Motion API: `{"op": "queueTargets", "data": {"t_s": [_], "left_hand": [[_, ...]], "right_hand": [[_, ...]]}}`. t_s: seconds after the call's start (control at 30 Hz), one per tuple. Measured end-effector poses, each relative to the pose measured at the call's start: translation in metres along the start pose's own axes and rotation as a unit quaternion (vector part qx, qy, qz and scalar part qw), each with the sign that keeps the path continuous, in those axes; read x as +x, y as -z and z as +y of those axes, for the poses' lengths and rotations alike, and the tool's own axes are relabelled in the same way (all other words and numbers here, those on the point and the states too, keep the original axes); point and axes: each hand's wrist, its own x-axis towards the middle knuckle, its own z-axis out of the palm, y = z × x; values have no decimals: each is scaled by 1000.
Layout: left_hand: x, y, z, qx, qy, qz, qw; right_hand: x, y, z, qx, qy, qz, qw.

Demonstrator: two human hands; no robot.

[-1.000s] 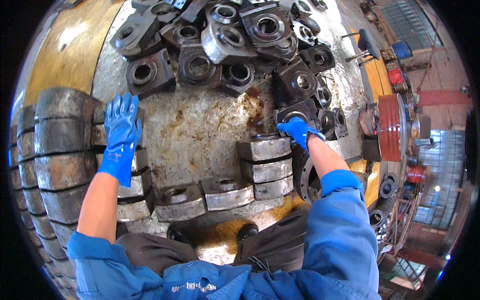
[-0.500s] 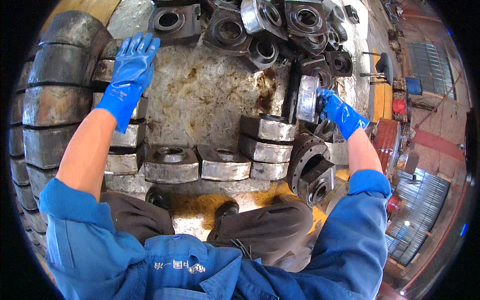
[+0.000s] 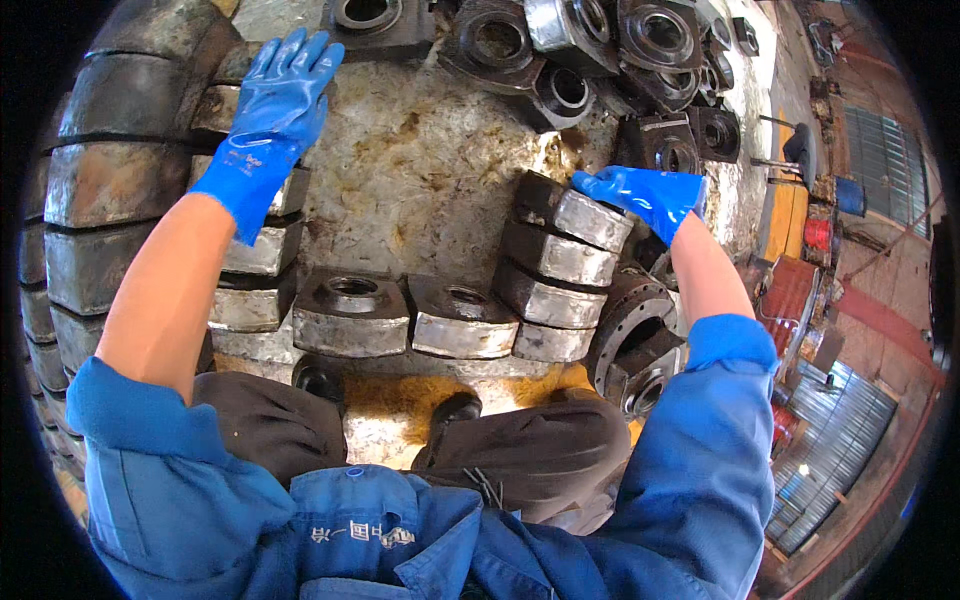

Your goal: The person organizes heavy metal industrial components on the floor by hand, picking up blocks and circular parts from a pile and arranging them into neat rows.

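Observation:
My left hand [image 3: 283, 100], in a blue rubber glove, is stretched out flat with its fingers pointing away from me. It is over the far end of a row of steel blocks [image 3: 262, 250] on the left and holds nothing. My gloved right hand [image 3: 640, 195] grips the far right end of a steel block [image 3: 592, 220] with a bright, curved outer face. That block sits slightly askew on top of a short stack of like blocks [image 3: 565, 255]. The palm side and thumb of my right hand are hidden.
Two collared blocks [image 3: 352, 330] stand side by side near my knees. A heap of loose bored blocks [image 3: 500, 45] lies at the far right. Large dark curved blocks [image 3: 115, 185] are piled on the left. A drilled round flange [image 3: 620, 325] leans beside the stack.
My right hand has brought the steel block leftward from beside the heap onto the stack. My left hand stays outstretched. The whole view has shifted slightly.

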Motion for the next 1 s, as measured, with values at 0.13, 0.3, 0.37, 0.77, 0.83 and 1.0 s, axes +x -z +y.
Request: {"op": "queueTargets", "data": {"t_s": [0.13, 0.3, 0.37, 0.77, 0.83, 1.0], "left_hand": [[9, 6, 8, 0, 3, -24, 1000], [11, 2, 7, -14, -9, -5, 1000], [14, 4, 9, -4, -10, -10, 1000], [15, 10, 9, 28, -15, -37, 999], [14, 9, 10, 28, -16, -37, 999], [13, 7, 9, 25, -13, -34, 999]], "right_hand": [[-4, -1, 11, 0, -22, 34, 999], [44, -1, 47, 21, -1, -83, 996], [69, -5, 60, 38, -2, -149, 988], [29, 11, 27, -153, 61, 38, 986], [33, 10, 27, -63, 62, 51, 995], [0, 14, -8, -10, 36, 28, 999]]}}
